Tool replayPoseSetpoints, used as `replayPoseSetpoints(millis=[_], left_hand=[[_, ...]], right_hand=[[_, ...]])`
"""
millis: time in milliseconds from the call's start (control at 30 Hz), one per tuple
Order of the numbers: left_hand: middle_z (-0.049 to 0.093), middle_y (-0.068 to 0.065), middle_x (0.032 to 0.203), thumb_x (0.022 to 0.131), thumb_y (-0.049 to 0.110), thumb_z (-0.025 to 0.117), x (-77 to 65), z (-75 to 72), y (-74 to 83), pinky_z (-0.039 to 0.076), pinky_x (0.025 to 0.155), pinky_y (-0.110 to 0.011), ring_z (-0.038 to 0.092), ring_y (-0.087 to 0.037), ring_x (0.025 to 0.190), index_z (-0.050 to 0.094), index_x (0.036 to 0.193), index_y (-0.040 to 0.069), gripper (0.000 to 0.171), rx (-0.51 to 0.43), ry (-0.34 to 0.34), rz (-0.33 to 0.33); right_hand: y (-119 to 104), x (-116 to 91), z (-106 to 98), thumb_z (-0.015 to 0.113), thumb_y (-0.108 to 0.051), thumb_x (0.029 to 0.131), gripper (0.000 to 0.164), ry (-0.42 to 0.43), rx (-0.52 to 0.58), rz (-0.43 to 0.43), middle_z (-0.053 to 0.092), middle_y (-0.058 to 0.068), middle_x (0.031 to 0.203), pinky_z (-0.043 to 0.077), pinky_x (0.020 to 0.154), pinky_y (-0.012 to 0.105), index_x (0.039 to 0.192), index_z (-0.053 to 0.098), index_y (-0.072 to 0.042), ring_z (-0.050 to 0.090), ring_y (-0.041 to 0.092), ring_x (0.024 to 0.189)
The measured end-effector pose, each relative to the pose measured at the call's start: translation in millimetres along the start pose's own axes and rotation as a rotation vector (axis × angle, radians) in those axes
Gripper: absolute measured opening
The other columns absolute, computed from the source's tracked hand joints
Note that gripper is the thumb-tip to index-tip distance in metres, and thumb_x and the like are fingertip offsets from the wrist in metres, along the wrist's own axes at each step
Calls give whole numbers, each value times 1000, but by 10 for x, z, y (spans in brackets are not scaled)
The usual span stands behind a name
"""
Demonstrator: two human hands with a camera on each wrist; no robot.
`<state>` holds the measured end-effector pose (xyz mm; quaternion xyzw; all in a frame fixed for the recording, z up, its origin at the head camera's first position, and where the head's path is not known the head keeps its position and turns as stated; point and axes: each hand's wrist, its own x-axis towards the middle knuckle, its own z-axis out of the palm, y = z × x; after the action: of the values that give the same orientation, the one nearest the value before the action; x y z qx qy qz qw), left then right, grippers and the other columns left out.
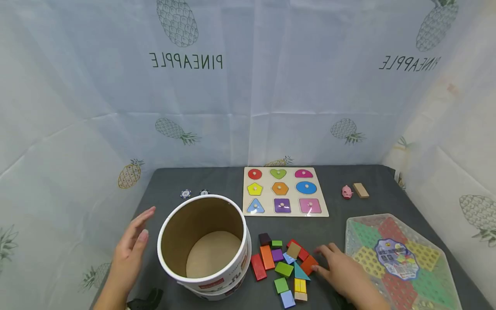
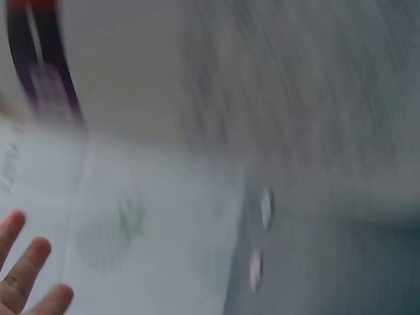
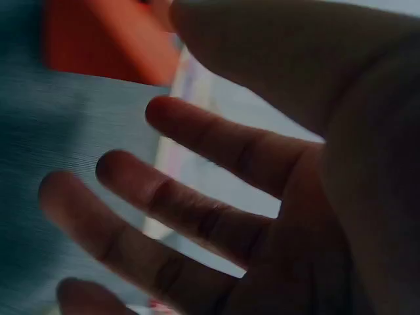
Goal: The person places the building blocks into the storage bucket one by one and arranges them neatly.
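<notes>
A white round bucket (image 1: 243,254) with a brown inner wall stands upright left of the table's middle, its bare bottom showing. To its left, my left hand (image 1: 129,249) is raised with fingers extended, apart from the bucket; its fingers (image 2: 27,266) also show in the left wrist view. Coloured building blocks (image 1: 284,269) lie loosely grouped to the bucket's right. My right hand (image 1: 342,273) is at the right edge of this group, its fingers spread and nothing gripped. Its thumb is close to an orange block (image 1: 308,265); whether they touch I cannot tell. The left wrist view is blurred.
Behind the blocks lies a shape puzzle board (image 1: 248,206) with knobbed pieces. A clear plastic box (image 1: 430,247) of coloured perforated sheets is at the right. Further back are a pink pig figure (image 1: 347,192), a wooden block (image 1: 361,190) and two poker chips (image 1: 186,193).
</notes>
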<state>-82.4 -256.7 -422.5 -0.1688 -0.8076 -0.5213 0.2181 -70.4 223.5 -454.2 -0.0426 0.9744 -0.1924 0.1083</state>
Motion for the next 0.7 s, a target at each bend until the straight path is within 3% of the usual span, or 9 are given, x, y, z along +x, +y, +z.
replayPoseSetpoints(millis=[67,167,267,400,700], left_hand=[[33,-21,148,100,2,31,-3,107,109,26,107,-23,29,-24,138,34,141,-7,42,-286,-20,47],[21,-30,150,100,2,25,6,264,203,25,108,-27,21,-31,140,23,139,-16,43,-539,-114,128],[17,-28,151,97,0,28,10,373,245,28,105,-27,17,-31,141,24,139,-15,45,-540,-153,130],[14,-28,152,93,-2,29,-5,446,252,32,104,-28,17,-32,139,27,136,-15,45,-550,-138,108],[14,-27,152,93,2,23,-11,531,213,34,102,-31,21,-33,138,30,130,-13,41,-652,-82,104]], right_hand=[[70,-27,143,77,-36,77,41,-27,42,22,54,0,95,47,60,33,110,63,-18,50,9,66],[133,-34,345,77,-34,78,38,14,123,35,51,-3,91,44,58,29,109,63,-18,47,8,65],[147,-23,494,78,-34,77,41,91,175,64,50,-3,93,40,55,25,113,62,-22,45,7,63],[124,7,584,80,-34,74,45,153,252,89,50,-3,96,40,54,24,115,62,-24,45,8,65],[139,17,472,81,-17,74,31,192,333,47,59,-6,88,49,66,29,96,60,-19,52,10,73]])
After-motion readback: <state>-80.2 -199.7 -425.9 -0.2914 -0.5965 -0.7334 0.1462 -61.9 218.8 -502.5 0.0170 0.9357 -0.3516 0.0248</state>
